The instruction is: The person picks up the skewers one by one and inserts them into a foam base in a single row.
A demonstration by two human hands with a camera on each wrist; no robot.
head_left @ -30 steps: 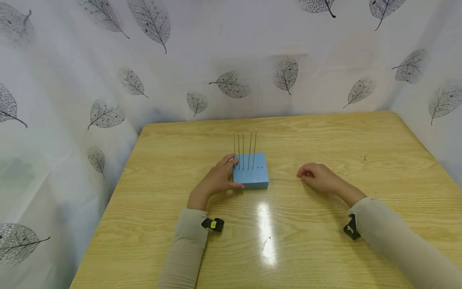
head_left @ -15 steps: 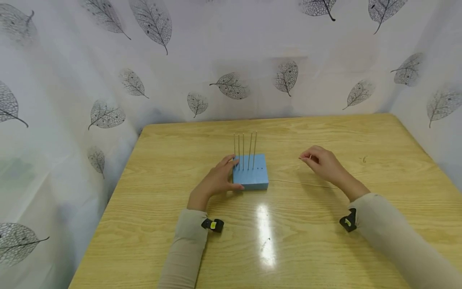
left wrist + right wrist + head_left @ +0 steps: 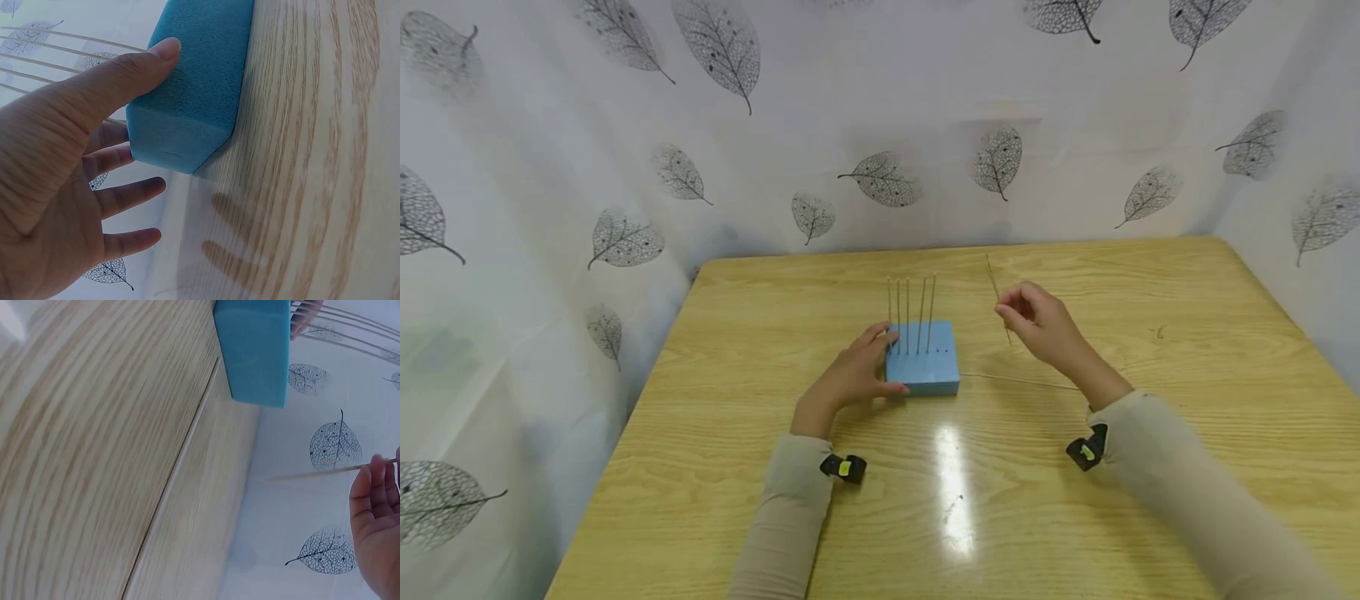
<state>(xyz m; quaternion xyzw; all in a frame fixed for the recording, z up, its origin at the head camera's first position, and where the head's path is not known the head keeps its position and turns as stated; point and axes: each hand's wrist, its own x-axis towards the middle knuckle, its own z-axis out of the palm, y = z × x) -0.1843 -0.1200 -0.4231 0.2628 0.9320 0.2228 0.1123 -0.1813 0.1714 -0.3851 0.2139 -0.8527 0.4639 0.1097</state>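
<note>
A blue foam block point(image 3: 931, 372) sits on the table, with several thin sticks point(image 3: 907, 312) standing upright in a row and small holes at the row's right end. My left hand point(image 3: 844, 372) holds the block by its left side. In the left wrist view the thumb point(image 3: 125, 75) presses one face, while two fingers stretch out apart from it. To the right of the block, my right hand point(image 3: 1043, 329) pinches another thin stick point(image 3: 991, 271), raised and slightly tilted. One more stick point(image 3: 1015, 380) lies on the table between the block and my right forearm.
The wooden table point(image 3: 700, 500) ends at the back against a white curtain point(image 3: 925, 83) printed with leaves. Black wrist bands point(image 3: 844, 467) sit at both cuffs. A small dark mark point(image 3: 1160, 332) shows on the tabletop at the right.
My right hand has lifted a stick off the table, turned it upright and moved left toward the block. The left hand has stayed on the block.
</note>
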